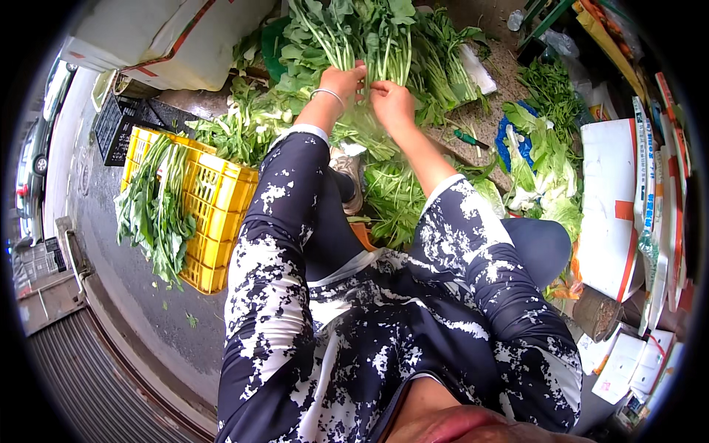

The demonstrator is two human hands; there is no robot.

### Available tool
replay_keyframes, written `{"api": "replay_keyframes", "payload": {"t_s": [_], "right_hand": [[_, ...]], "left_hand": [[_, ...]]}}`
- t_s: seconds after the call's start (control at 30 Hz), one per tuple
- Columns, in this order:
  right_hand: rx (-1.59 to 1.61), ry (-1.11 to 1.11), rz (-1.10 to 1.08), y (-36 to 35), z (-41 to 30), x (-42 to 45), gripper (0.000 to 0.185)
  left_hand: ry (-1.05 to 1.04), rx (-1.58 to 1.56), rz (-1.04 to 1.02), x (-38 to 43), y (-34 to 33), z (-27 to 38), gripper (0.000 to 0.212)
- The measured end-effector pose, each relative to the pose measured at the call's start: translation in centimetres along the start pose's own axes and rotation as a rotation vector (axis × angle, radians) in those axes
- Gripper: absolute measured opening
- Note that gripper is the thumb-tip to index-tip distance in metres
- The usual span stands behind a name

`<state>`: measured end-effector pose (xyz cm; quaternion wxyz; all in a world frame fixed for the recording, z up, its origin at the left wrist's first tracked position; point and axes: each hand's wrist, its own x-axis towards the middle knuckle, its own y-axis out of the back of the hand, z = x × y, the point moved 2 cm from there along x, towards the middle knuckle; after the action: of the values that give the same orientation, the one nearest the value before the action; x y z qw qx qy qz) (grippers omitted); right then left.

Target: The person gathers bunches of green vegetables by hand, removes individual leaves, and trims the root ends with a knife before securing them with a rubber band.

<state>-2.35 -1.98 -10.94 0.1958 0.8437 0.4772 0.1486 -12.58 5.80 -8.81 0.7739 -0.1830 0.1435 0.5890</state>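
Note:
Long-stemmed leafy greens (382, 41) lie fanned out at the top of the view, leaves pointing away from me and stems towards me. My left hand (339, 86), with a bracelet at the wrist, has its fingers closed around the lower stems. Just to its right, my right hand (390, 102) pinches the stem ends between thumb and curled fingers. Beneath both hands, blurred thin stems hang over more loose greens (390, 194) on the ground. A green-handled knife (471, 139) rests on the speckled surface to the right.
A yellow plastic crate (219, 205) stands left, with a bunch of greens (158, 205) draped over its side. Behind it is a black crate (124, 127). White foam boxes stand upper left (149, 39) and right (606, 207). Lettuce-like leaves (545, 183) lie near the right box.

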Motion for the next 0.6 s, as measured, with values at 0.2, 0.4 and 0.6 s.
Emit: {"api": "replay_keyframes", "payload": {"t_s": [0.2,0.4,0.6], "right_hand": [[0.016,0.082,-0.145,0.2,0.6,0.3,0.021],[0.543,-0.069,0.110,1.0,2.5,0.2,0.021],[0.203,-0.041,0.010,1.0,3.4,0.5,0.040]], "left_hand": [[0.047,0.252,-0.017,0.7,0.9,-0.2,0.027],[0.068,0.142,-0.012,1.4,2.5,-0.5,0.014],[0.142,-0.049,-0.079,1.5,3.1,0.2,0.016]]}}
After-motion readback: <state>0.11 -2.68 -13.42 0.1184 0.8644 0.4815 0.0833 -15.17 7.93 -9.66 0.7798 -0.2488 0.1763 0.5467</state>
